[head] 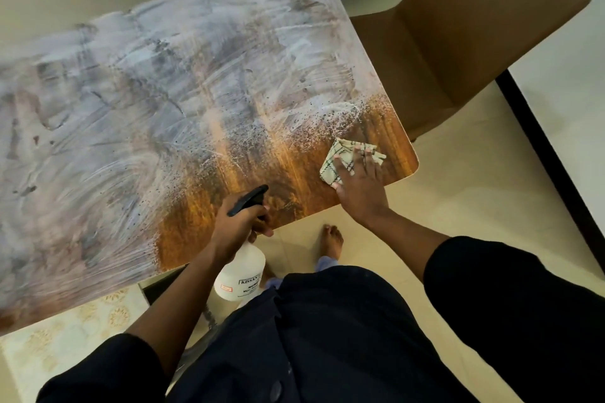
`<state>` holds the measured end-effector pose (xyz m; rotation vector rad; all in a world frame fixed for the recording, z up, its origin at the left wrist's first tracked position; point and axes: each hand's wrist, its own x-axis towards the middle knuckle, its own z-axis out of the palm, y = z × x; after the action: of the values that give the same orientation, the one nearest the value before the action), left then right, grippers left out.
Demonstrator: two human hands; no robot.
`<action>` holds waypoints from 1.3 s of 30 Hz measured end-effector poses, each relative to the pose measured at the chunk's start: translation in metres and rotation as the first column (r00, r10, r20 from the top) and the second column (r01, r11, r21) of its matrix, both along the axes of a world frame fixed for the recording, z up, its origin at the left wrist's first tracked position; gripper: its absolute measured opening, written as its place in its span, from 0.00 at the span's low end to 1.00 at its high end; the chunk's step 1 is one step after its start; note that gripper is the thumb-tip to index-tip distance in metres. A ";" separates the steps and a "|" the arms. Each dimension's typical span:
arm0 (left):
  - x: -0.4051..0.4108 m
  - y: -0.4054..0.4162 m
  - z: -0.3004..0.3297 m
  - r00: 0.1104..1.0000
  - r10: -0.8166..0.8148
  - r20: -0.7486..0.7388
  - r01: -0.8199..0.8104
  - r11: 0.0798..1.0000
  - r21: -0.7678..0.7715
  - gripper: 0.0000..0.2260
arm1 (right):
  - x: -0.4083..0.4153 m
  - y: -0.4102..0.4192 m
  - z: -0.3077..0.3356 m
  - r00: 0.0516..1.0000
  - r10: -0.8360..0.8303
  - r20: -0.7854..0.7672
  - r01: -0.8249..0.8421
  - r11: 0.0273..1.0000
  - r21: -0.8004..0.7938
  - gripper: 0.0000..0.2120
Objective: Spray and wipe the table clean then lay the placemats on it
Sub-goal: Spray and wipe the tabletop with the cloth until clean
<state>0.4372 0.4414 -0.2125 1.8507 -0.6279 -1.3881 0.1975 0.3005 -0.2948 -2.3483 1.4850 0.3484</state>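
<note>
Wiping the brown wood-grain desk right now: the right hand is pressing flat, fingers spread, on the folded checked cotton cloth near the front right corner. The left hand is clamping the white plastic spray bottle at the near edge. Probably best working outward in overlapping strokes through that white smeary film. Placemats aren't showing anywhere.

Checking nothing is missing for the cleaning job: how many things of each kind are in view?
Spray bottles: 1, gripped by the left hand
Cloths: 1, under the right hand
Tables: 1
Chairs: 1
Placemats: 0
Total: 4
</note>
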 end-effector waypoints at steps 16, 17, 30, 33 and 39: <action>-0.048 -0.040 0.007 0.996 -0.073 0.047 0.076 0.996 -0.054 0.04 | -0.082 -0.058 -0.020 0.970 -0.232 0.078 0.238 0.967 -0.085 0.28; -0.049 -0.040 0.006 0.996 -0.078 0.045 0.080 0.995 -0.056 0.04 | -0.083 -0.058 -0.021 0.968 -0.235 0.088 0.242 0.967 -0.083 0.28; -0.050 -0.041 -0.001 0.996 -0.089 -0.029 0.086 0.994 -0.071 0.10 | -0.099 -0.007 -0.027 0.943 -0.293 0.156 0.311 0.945 -0.099 0.26; -0.048 -0.041 -0.001 0.997 -0.070 -0.012 0.069 0.995 -0.069 0.04 | -0.094 -0.020 -0.025 0.947 -0.282 0.155 0.298 0.950 -0.094 0.27; -0.041 -0.023 0.001 1.000 0.006 0.024 -0.005 1.000 -0.027 0.03 | -0.075 -0.066 -0.023 0.947 -0.252 0.200 0.267 0.962 -0.052 0.26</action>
<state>0.3966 0.4180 -0.2114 1.8487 -0.6503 -1.3495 0.1227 0.2344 -0.3178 -2.1349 1.7106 -0.0037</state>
